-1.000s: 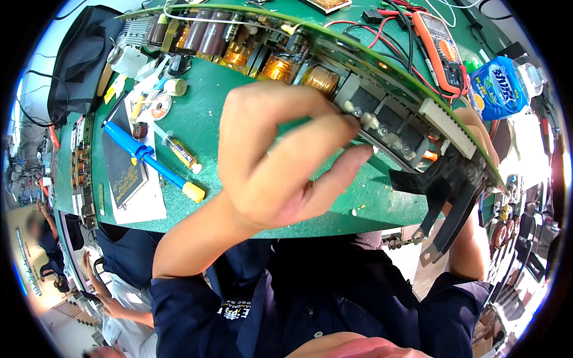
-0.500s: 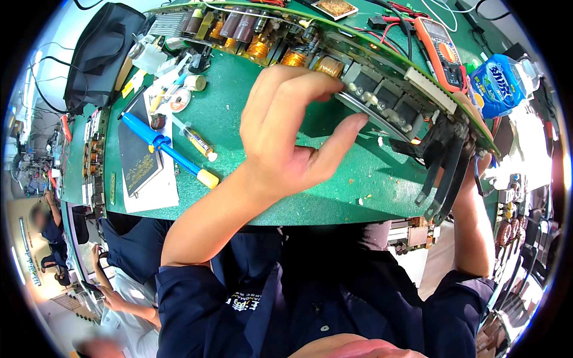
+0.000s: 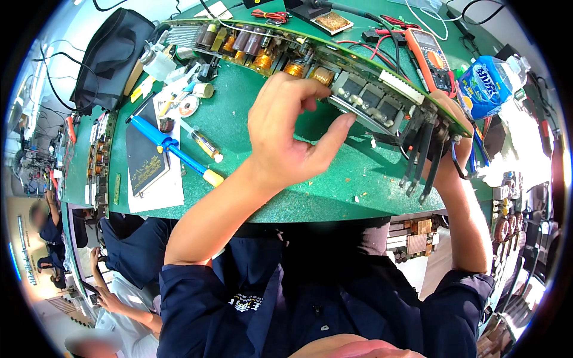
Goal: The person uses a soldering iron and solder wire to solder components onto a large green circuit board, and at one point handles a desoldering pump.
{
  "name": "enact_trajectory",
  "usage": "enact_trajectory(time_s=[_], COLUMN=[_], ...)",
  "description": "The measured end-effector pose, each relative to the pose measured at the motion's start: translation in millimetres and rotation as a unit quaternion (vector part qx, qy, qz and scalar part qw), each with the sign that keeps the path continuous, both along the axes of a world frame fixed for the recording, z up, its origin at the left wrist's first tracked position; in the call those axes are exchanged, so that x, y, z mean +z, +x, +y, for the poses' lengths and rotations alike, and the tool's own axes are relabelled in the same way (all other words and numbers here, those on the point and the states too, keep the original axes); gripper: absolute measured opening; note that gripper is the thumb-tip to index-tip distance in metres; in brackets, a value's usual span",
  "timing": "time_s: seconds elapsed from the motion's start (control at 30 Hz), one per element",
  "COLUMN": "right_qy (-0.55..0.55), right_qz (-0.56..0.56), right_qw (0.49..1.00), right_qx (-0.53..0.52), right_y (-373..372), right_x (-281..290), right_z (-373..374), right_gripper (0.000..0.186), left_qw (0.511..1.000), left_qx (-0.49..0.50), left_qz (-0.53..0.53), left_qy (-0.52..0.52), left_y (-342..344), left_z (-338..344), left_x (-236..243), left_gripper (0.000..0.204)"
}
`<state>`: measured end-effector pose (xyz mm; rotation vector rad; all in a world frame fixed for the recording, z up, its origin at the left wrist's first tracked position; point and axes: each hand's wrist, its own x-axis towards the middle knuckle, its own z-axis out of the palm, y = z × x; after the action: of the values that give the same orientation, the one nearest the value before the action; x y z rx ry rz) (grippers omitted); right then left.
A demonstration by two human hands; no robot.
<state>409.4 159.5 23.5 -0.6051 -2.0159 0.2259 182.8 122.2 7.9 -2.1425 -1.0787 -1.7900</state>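
One green tabletop (image 3: 334,200), and here's my one circuit board (image 3: 364,102), tilted, slanting from its far edge toward its right. My right hand (image 3: 452,108) grasps the board's right end; my left hand (image 3: 285,128) is loose, thumb and forefinger parted beside it. One multimeter (image 3: 427,51), far right corner; one syringe (image 3: 206,145), leftward.

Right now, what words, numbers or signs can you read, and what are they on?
I won't copy words, only show where they are.
Blue packet: big white writing.
Dark shirt: white and yellow letters.
Black booklet: gold marks, too small.
Syringe: label, too small.
Orange meter: dial marks, too small.
Wall sign: too blurred.
Green board: none I can read.
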Motion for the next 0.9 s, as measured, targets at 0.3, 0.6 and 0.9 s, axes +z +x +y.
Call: enact_trajectory(time_s=[0.3,0.6,0.9], right_qy=[0.001,0.003,-0.018], right_qz=[-0.013,-0.014,-0.022], right_qw=[1.0,1.0,1.0], right_qx=[0.006,0.006,0.008], right_y=[-0.3,2.6,5.4], right_x=[4.0,5.1,6.4], right_z=[-0.9,-0.9,-1.9], right_gripper=[0.019,0.028,0.016], left_qw=[1.0,1.0,1.0], left_qx=[0.006,-0.005,-0.008], left_qz=[0.005,0.009,0.015], left_qy=[-0.013,-0.008,0.006], left_y=[0.5,0.4,0.8], left_z=[-3.9,-2.5,-1.1], left_x=[1.5,1.6,-0.4], left_gripper=[0.031,0.029,0.029])
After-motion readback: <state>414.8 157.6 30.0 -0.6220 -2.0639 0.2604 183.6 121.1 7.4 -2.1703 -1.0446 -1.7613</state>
